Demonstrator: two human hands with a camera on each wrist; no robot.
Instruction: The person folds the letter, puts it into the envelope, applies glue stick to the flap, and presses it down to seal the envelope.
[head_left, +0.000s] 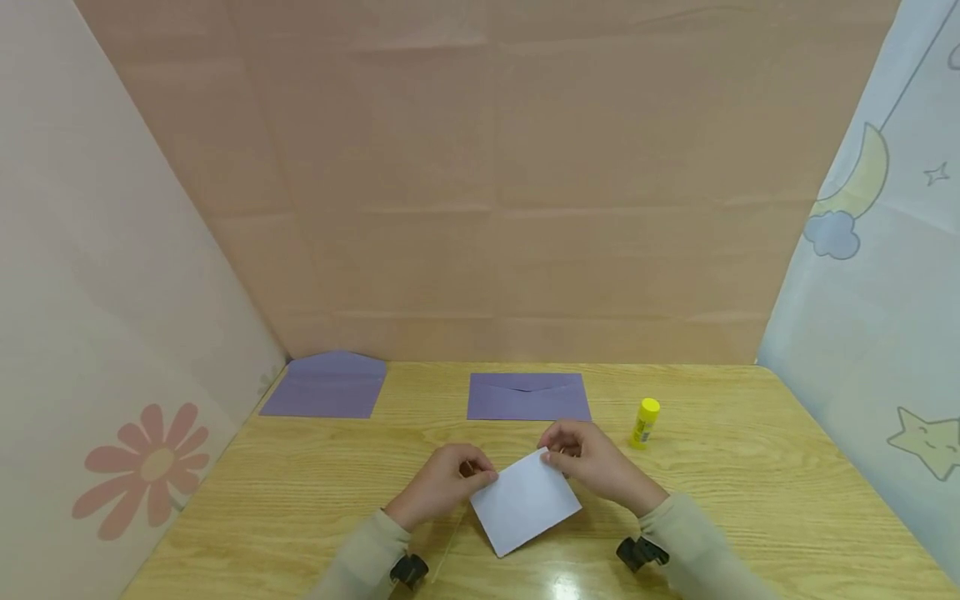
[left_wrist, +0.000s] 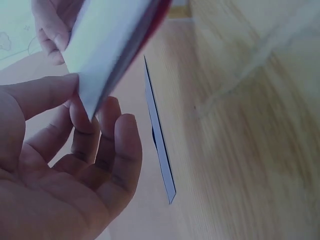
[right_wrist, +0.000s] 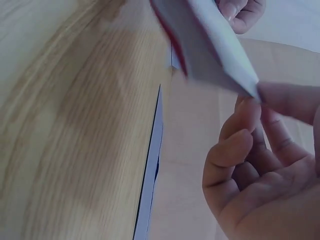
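A folded white card is held up off the table between both hands, tilted in the head view. My left hand pinches its upper left corner between thumb and fingers. At the upper right corner, the thumb and fingers of my right hand pinch it too. The wrist views show the card from its edge, with layers apart and some red along one side. Its inner faces are mostly hidden. Beyond the hands lies a purple envelope, its flap folded down.
Another purple envelope lies at the back left of the wooden table, its flap spread outward. A yellow glue stick stands upright to the right. A brown paper-like backdrop and pale printed side panels enclose the table.
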